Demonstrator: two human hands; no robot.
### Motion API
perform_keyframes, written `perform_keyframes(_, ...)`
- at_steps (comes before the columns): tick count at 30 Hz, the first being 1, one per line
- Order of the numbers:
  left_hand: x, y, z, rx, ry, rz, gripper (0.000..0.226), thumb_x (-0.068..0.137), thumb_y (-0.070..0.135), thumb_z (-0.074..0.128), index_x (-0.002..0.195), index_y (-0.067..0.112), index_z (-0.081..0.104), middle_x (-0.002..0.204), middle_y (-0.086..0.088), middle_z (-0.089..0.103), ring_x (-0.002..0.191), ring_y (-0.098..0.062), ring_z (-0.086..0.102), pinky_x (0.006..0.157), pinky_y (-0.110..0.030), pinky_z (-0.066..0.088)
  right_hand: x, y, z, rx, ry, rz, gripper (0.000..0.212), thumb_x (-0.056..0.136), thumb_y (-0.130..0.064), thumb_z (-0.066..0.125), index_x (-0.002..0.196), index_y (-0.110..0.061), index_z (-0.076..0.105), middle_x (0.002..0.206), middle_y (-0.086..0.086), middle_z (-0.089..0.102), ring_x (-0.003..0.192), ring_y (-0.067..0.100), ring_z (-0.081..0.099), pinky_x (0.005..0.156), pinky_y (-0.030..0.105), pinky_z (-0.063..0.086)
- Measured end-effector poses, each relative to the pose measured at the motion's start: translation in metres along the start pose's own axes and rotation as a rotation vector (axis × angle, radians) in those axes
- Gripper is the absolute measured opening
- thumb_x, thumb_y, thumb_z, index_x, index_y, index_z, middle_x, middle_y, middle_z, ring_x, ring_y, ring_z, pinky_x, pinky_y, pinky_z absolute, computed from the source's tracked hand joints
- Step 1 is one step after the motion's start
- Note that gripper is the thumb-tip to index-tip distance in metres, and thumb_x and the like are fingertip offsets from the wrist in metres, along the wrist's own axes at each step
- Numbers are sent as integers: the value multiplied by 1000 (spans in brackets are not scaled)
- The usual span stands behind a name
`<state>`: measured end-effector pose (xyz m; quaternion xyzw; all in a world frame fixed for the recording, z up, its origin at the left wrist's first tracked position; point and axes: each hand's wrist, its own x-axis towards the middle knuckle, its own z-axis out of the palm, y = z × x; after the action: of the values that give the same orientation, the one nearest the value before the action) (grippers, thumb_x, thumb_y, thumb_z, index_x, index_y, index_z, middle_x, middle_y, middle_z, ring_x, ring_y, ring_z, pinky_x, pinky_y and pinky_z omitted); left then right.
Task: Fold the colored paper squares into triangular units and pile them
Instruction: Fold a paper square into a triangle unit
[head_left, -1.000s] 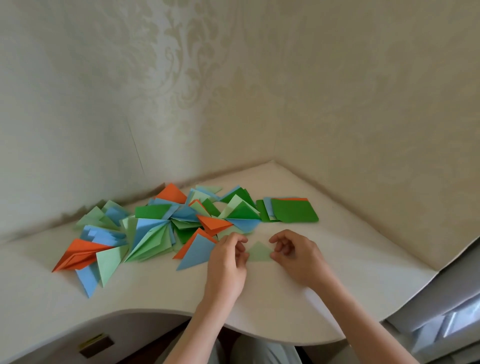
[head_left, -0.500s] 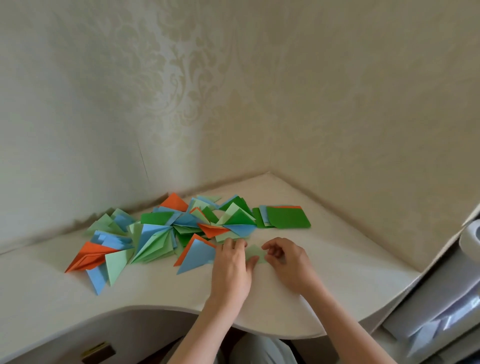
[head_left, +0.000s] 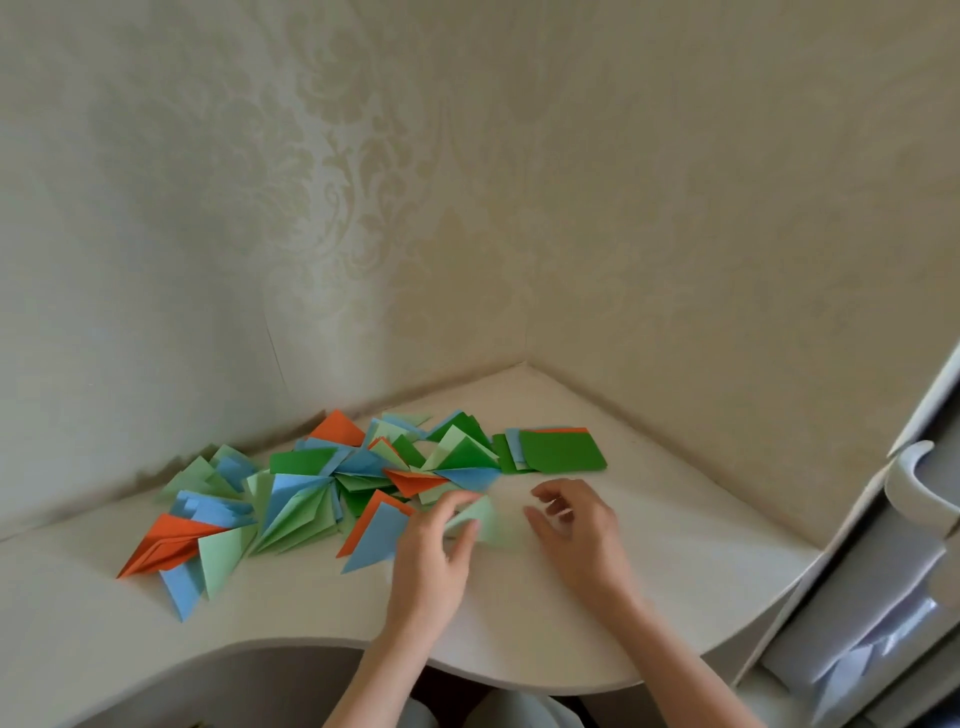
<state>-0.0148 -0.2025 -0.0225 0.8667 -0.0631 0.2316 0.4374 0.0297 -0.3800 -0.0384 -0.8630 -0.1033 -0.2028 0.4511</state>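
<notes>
A light green folded triangle (head_left: 480, 519) is lifted a little off the desk, pinched at its left edge between the thumb and fingers of my left hand (head_left: 439, 551). My right hand (head_left: 576, 525) hovers just right of it with loosely curled fingers, holding nothing and apart from the paper. A spread pile of folded triangular units (head_left: 311, 499) in orange, blue, light green and dark green lies to the left and behind. A small stack of flat paper squares (head_left: 561, 451), dark green on top, lies behind my right hand.
The white corner desk (head_left: 649, 597) has a curved front edge and meets wallpapered walls at the back. A white cabinet with a handle (head_left: 914, 493) stands at the right. My knees show below the desk edge.
My right hand has let go of the light green triangle and drawn back to the right. My left hand now holds it alone and has raised it slightly. The camera has tilted a little.
</notes>
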Motion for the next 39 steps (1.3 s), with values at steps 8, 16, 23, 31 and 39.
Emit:
perform_keyframes(8, 1, -49, -59, 195, 25, -16, 27, 79, 15, 76, 101, 29, 69, 89, 20, 64, 79, -1, 57, 65, -8, 39, 51, 17, -3, -304, -40, 61, 37, 82, -27, 70, 116, -15, 65, 121, 2, 64, 110, 22, 59, 93, 30, 43)
perform_keyframes(16, 11, -61, -58, 197, 58, -26, 30, 71, 10, 81, 94, 24, 67, 91, 25, 54, 85, -9, 56, 70, -6, 41, 67, 15, 16, -515, -47, 66, 21, 87, -39, 62, 103, -30, 72, 115, -10, 65, 104, 16, 58, 85, 32, 41)
perform_keyframes(23, 8, -62, -56, 359, 72, 55, 14, 71, 11, 82, 74, 19, 71, 80, 14, 65, 77, -17, 53, 72, -33, 41, 67, 16, 11, -367, -41, 89, 16, 89, -24, 62, 93, -22, 77, 114, -5, 68, 103, 21, 60, 88, 37, 45)
perform_keyframes(31, 8, -28, -47, 263, 72, 112, 6, 79, 18, 76, 82, 19, 70, 84, 11, 62, 80, -14, 54, 77, -25, 42, 29, -10, -24, -395, 123, -255, 9, 76, -18, 79, 83, -23, 77, 87, -8, 71, 80, 22, 62, 69, 34, 43)
perform_keyframes(39, 8, 11, 13, 46, -225, 117, 24, 87, 11, 64, 110, 20, 66, 109, 7, 63, 106, -7, 56, 94, -17, 41, -19, -6, -32, -433, -148, -169, 10, 85, -39, 67, 91, -37, 74, 97, -17, 67, 97, 12, 58, 82, 35, 40)
